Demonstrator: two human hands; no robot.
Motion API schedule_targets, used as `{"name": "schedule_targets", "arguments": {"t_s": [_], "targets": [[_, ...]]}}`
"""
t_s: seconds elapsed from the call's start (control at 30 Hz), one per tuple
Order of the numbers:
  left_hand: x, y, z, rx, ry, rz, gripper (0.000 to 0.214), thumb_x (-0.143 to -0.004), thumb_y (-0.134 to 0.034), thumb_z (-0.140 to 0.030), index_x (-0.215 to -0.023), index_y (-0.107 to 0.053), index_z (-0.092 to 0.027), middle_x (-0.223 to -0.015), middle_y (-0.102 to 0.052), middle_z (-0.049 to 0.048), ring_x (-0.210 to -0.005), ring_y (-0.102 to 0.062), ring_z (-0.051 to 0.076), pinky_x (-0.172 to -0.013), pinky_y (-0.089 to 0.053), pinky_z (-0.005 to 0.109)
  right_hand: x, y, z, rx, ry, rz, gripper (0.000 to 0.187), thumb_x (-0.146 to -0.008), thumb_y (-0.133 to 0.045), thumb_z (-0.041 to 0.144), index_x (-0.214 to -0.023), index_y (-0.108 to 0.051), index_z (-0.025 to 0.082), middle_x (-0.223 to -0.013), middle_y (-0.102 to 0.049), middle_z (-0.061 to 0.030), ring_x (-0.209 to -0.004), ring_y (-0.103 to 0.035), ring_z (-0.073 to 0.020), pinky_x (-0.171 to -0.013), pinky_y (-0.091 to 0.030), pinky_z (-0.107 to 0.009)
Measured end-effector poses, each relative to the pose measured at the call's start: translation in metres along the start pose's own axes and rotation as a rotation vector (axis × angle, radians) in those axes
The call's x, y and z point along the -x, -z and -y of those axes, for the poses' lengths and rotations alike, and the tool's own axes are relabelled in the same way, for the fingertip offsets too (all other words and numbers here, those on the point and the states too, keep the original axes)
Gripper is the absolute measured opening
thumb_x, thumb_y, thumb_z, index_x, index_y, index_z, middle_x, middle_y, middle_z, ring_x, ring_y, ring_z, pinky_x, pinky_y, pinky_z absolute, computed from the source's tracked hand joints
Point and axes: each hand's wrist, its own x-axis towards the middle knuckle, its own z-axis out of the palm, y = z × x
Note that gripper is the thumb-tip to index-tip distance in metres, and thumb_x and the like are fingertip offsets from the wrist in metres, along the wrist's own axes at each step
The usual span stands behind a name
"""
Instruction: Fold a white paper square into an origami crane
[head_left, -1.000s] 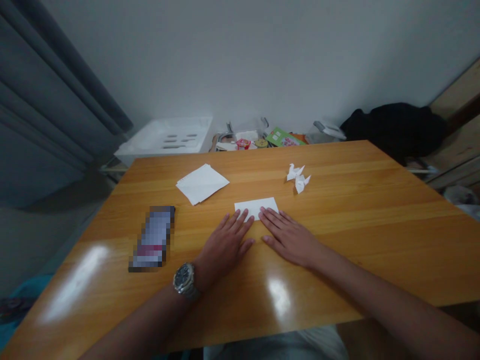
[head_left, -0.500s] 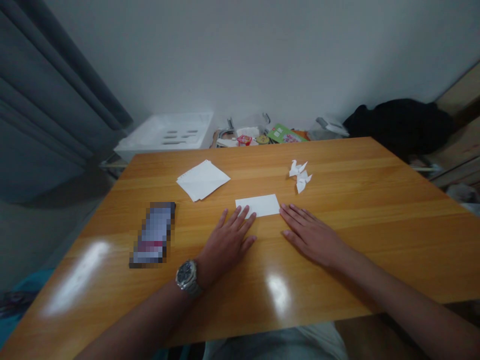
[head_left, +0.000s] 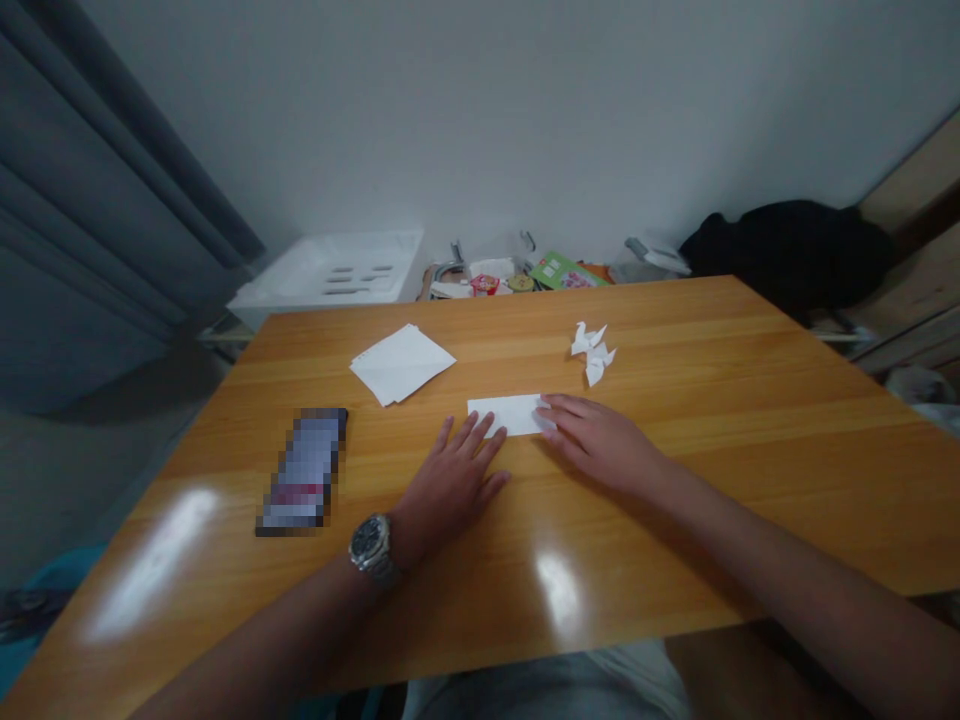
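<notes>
While the right hand [head_left: 600, 440] rests its fingers [head_left: 551, 405] together on the white paper strip [head_left: 504, 414], unclamped, the left hand [head_left: 450, 490] lies splayed on the wooden bench [head_left: 750, 420], just below.

No legible text or labels anywhere

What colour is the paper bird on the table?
White, with no pattern: the paper crane shows best in the head view.

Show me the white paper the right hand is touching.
The rectangular paper strip, its right end under the right hand. The paper sheets and the origami crane lie apart from that hand.
</notes>
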Motion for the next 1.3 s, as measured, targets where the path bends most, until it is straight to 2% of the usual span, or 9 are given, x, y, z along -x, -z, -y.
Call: {"name": "schedule_targets", "arguments": {"t_s": [0.1,0.23,0.43,0.57,0.73,0.83,0.93,1.2,1.3], "targets": [[-0.006,0.003,0.003,0.003,-0.013,0.012,0.054,-0.104,-0.037,-0.049,-0.146,-0.046,-0.017,-0.156,-0.041,0.0157,-0.148,-0.034,0.032,-0.122,-0.022,0.057,-0.009,-0.007,0.001,-0.027,0.044,-0.014,0.046,-0.104,-0.039,0.040,-0.136,-0.063,0.017,-0.148,-0.055,-0.0121,-0.136,-0.052,-0.0247,-0.114,-0.043,-0.042],[-0.015,0.011,0.002,-0.004,-0.008,0.019,0.050,-0.104,-0.036,-0.049,-0.137,-0.054,-0.018,-0.150,-0.049,0.0153,-0.142,-0.042,0.032,-0.121,-0.022,0.060,-0.014,-0.018,0.002,-0.053,0.011,-0.017,0.044,-0.104,-0.041,0.040,-0.137,-0.062,0.019,-0.147,-0.056,-0.0114,-0.135,-0.053,-0.0250,-0.113,-0.044,-0.045],[-0.025,0.018,-0.006,0.006,0.046,0.001,0.050,-0.104,-0.036,-0.050,-0.139,-0.057,-0.022,-0.144,-0.056,0.0137,-0.138,-0.047,0.032,-0.121,-0.018,0.065,-0.011,-0.028,0.003,-0.083,-0.019,-0.029,0.047,-0.103,-0.042,0.044,-0.137,-0.062,0.018,-0.149,-0.054,-0.0116,-0.136,-0.052,-0.0259,-0.114,-0.044,-0.045],[-0.024,0.014,-0.007,-0.015,0.071,-0.023,0.050,-0.104,-0.039,-0.049,-0.140,-0.057,-0.020,-0.148,-0.053,0.0145,-0.142,-0.043,0.033,-0.122,-0.018,0.063,-0.010,-0.031,0.003,-0.098,-0.015,-0.049,0.049,-0.103,-0.044,0.045,-0.138,-0.061,0.015,-0.150,-0.053,-0.0132,-0.138,-0.050,-0.0257,-0.116,-0.041,-0.043],[-0.018,0.012,-0.008,-0.002,0.039,-0.039,0.054,-0.103,-0.040,-0.048,-0.144,-0.051,-0.014,-0.149,-0.050,0.0153,-0.142,-0.042,0.029,-0.124,-0.024,0.050,-0.008,-0.030,0.003,-0.151,-0.022,-0.039,0.050,-0.103,-0.043,0.045,-0.141,-0.058,0.016,-0.153,-0.049,-0.0142,-0.141,-0.047,-0.0269,-0.117,-0.039,-0.047],[-0.016,0.013,-0.012,0.020,0.021,-0.037,0.055,-0.103,-0.041,-0.049,-0.146,-0.048,-0.015,-0.147,-0.052,0.0138,-0.137,-0.047,0.028,-0.121,-0.031,0.045,-0.007,-0.029,0.004,-0.158,-0.026,-0.024,0.053,-0.103,-0.043,0.047,-0.143,-0.056,0.014,-0.154,-0.046,-0.0152,-0.142,-0.045,-0.0274,-0.118,-0.038,-0.047],[-0.016,0.012,-0.015,0.032,0.010,-0.029,0.054,-0.103,-0.041,-0.049,-0.146,-0.048,-0.017,-0.147,-0.051,0.0132,-0.136,-0.048,0.028,-0.118,-0.035,0.045,-0.007,-0.028,0.005,-0.159,-0.028,-0.011,0.054,-0.102,-0.044,0.047,-0.144,-0.055,0.014,-0.155,-0.045,-0.0153,-0.143,-0.043,-0.0281,-0.118,-0.037,-0.048],[-0.017,0.006,-0.005,0.036,0.021,-0.040,0.054,-0.104,-0.039,-0.048,-0.147,-0.047,-0.016,-0.156,-0.043,0.0129,-0.147,-0.035,0.028,-0.125,-0.024,0.048,-0.005,-0.017,-0.003,-0.306,-0.006,0.011,0.050,-0.102,-0.046,0.044,-0.142,-0.058,0.016,-0.151,-0.050,-0.0158,-0.141,-0.048,-0.0281,-0.116,-0.040,-0.051],[-0.017,0.006,-0.002,0.037,0.069,-0.069,0.055,-0.103,-0.040,-0.048,-0.147,-0.047,-0.015,-0.159,-0.039,0.0139,-0.148,-0.035,0.028,-0.124,-0.025,0.048,-0.002,-0.010,-0.005,-0.364,0.033,0.035,0.045,-0.102,-0.048,0.041,-0.140,-0.060,0.021,-0.146,-0.056,-0.0118,-0.139,-0.050,-0.0266,-0.117,-0.039,-0.051]]}}
